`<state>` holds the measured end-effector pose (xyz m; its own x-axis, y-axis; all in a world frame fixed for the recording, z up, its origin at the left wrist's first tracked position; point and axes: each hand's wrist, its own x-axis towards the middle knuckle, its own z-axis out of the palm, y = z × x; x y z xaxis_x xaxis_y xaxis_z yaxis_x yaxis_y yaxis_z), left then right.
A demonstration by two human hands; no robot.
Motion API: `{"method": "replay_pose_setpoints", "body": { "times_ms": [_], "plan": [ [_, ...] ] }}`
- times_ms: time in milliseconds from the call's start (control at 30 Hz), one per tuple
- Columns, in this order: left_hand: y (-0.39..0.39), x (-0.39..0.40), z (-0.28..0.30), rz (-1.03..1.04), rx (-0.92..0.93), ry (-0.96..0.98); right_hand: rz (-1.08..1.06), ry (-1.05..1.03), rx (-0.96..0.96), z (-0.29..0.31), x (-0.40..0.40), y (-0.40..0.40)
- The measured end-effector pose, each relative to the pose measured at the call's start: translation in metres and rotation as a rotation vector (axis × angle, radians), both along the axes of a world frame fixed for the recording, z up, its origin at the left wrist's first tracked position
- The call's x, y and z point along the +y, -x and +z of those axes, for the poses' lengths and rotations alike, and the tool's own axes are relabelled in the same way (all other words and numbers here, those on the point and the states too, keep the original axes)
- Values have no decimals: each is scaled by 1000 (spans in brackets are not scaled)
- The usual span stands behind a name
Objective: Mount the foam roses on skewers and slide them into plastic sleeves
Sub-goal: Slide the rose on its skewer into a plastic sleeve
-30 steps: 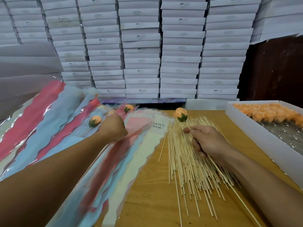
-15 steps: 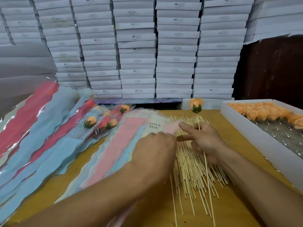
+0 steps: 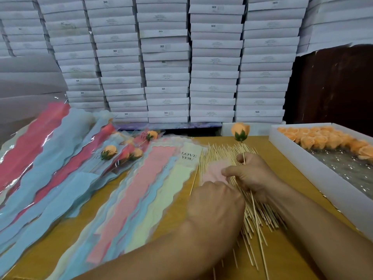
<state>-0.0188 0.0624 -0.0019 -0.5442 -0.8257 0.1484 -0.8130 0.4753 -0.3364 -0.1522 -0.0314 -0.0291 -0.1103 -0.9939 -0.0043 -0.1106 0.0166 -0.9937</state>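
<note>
Rose (image 3: 240, 131) — orange foam, already on a skewer (image 3: 254, 207), standing up just beyond the right hand (image 3: 255, 176). Right hand pinches the skewer shaft between thumb and fingers, rose head above the knuckles, tail of the stick running back past the wrist. Left hand (image 3: 217, 203) is curled, knuckles up, fingertips pinching the near end of a pink sleeve (image 3: 214, 172) that lies between the two hands, on top of the loose skewer pile (image 3: 260, 215).

Step in hand, as I read it: get the sleeve mouth open and feed the rose in. Best done by rubbing the two plastic layers apart with the left fingertips, holding the mouth wide, then leading in with whichever end the sleeve is cut for — can't tell from here which end is open. Keep the stick straight so the petals don't snag.

Around: left of the left hand, a fan of empty sleeves (image 3: 141, 190), pink, blue and yellow, one printed LOVE YOU; further left, finished sleeved roses (image 3: 110, 152). Right of the right hand, a white tray of loose roses (image 3: 331, 140). Stacked white boxes (image 3: 167, 63) behind.

In the way: loose skewers under the sleeve could get picked up with it; slippery neighbour sleeves may lift too.
</note>
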Motion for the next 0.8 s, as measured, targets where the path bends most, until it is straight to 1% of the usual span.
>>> {"method": "replay_pose_setpoints", "body": {
  "times_ms": [67, 133, 167, 233, 267, 300, 333, 367, 400, 433, 467, 500, 600, 667, 800],
  "plan": [
    [-4, 0, 0, 11, 112, -59, 29, -2, -56, -1, -2, 1],
    [-15, -6, 8, 94, 235, -75, 97, 0, -140, 1, -2, 4],
    [-23, -15, 12, 154, 335, -57, 141, -2, -179, 3, 0, 5],
    [-41, -41, 18, 239, 649, 17, 231, -3, -240, 5, 2, 7],
    [-50, -57, 21, 275, 811, 23, 265, -4, -260, 6, 3, 6],
    [-58, -71, 22, 307, 953, -27, 289, -8, -272, 7, 4, 5],
    [-64, -84, 22, 343, 1104, -146, 304, -12, -279, 8, 5, 4],
    [-68, -94, 21, 357, 1300, -326, 312, -17, -284, 8, 6, 3],
    [-70, -100, 20, 328, 1515, -542, 317, -22, -289, 8, 6, 3],
    [-71, -106, 16, 251, 1688, -757, 318, -29, -293, 9, 7, 2],
    [-73, -112, 11, 163, 1800, -891, 319, -39, -298, 9, 7, 2],
    [-74, -116, 5, 87, 1861, -957, 321, -49, -299, 10, 7, 2],
    [-75, -125, -13, -78, 1967, -1010, 322, -78, -286, 8, 6, 2],
    [-78, -128, -21, -143, 1973, -1009, 316, -95, -283, 6, 4, 2],
    [-80, -128, -30, -173, 1971, -997, 326, -115, -299, 5, 3, 1]
  ]
}}
